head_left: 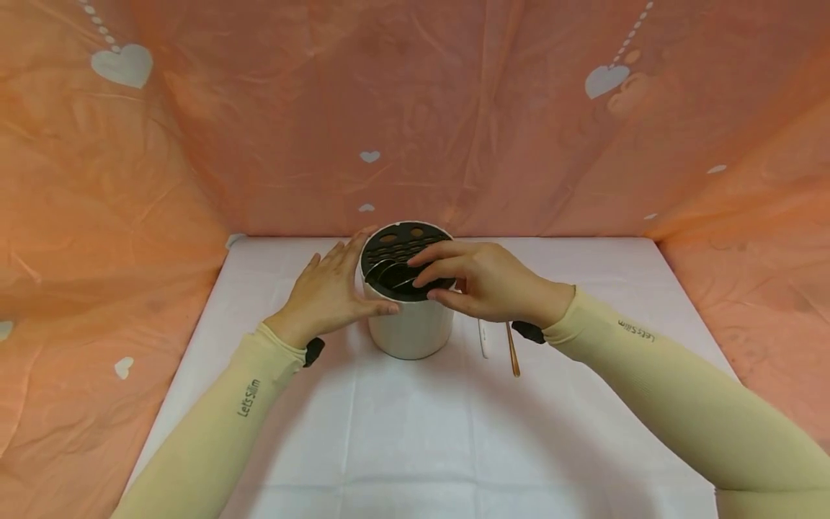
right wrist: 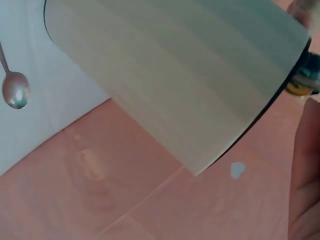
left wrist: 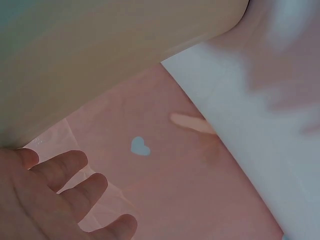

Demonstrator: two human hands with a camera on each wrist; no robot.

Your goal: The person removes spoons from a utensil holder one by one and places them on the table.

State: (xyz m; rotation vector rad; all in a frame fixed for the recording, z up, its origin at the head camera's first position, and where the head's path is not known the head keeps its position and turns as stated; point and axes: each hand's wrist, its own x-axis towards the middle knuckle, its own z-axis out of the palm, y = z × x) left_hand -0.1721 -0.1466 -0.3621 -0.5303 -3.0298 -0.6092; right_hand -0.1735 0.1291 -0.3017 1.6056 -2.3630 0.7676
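Spreading beside the white container [head_left: 410,331], the left hand [head_left: 327,292] had its fingers apart, the thumb reaching across the near wall. The container stood upright between those fingers and the right hand [head_left: 483,281]. The right fingers bent over the black perforated top [head_left: 403,232], though whether they pinched anything could not be told. Dark, shiny curved rims [head_left: 397,264] showed just left of the right fingertips. Nearer the person than those fingers, a slim white stick [head_left: 483,342] and a golden handle [head_left: 513,353] lay on the white cloth [head_left: 415,432].
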